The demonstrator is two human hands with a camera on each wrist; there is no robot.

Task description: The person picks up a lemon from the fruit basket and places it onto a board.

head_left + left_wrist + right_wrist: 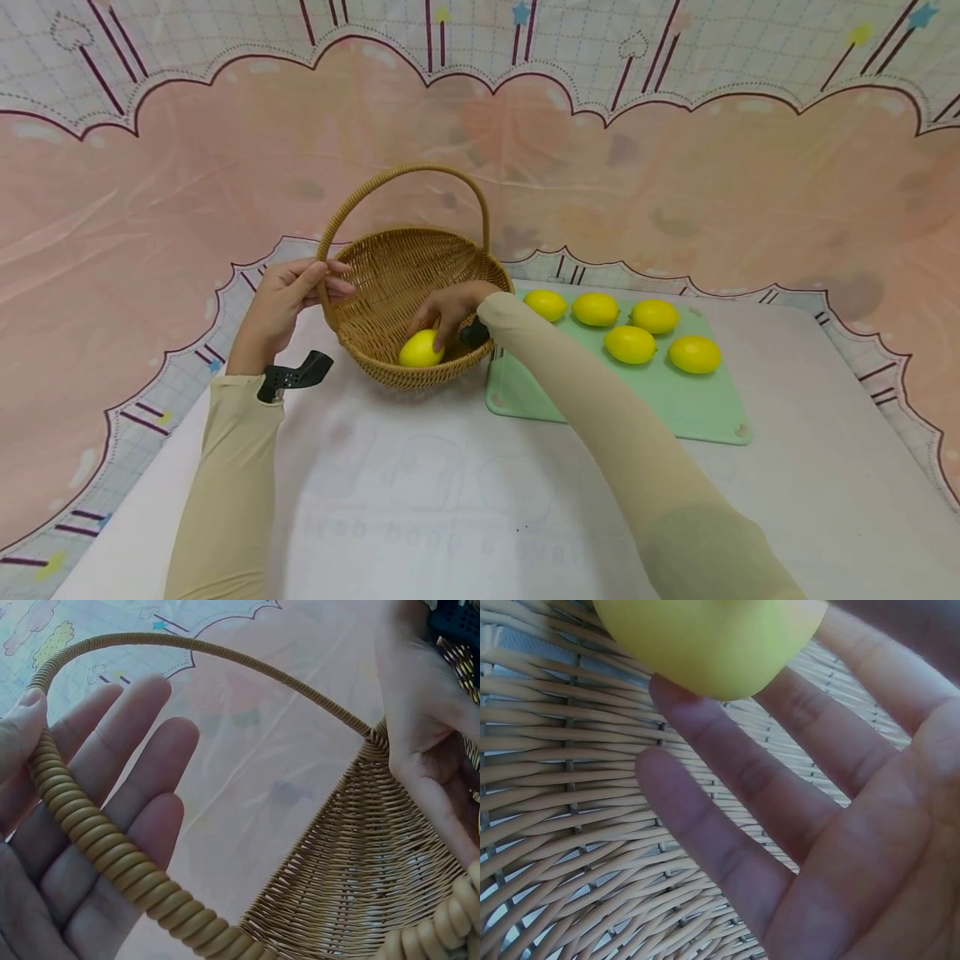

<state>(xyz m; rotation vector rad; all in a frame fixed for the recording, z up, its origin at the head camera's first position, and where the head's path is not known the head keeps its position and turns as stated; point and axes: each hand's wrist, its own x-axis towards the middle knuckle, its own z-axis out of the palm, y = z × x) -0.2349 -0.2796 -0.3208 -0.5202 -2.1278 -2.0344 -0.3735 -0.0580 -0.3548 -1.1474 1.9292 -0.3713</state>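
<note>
A brown wicker basket (pixel 393 271) with a tall arched handle (pixel 408 169) stands on the table. My left hand (pixel 281 300) holds the handle low on its left side; in the left wrist view the thumb presses the handle from one side and the fingers extend behind it. My right hand (pixel 457 304) reaches inside the basket and grips a yellow lemon (pixel 420 350) near the front wall. The right wrist view shows fingertips against the lemon (pixel 712 645), while the other fingers (pixel 705 817) spread over the weave. The thumb is hidden there.
Right of the basket lies a pale green cutting board (pixel 525 404), partly covered by my right forearm. Several lemons rest on it, among them a front right lemon (pixel 694 354). A patterned pink cloth (pixel 675 192) hangs behind the white table (pixel 420 517).
</note>
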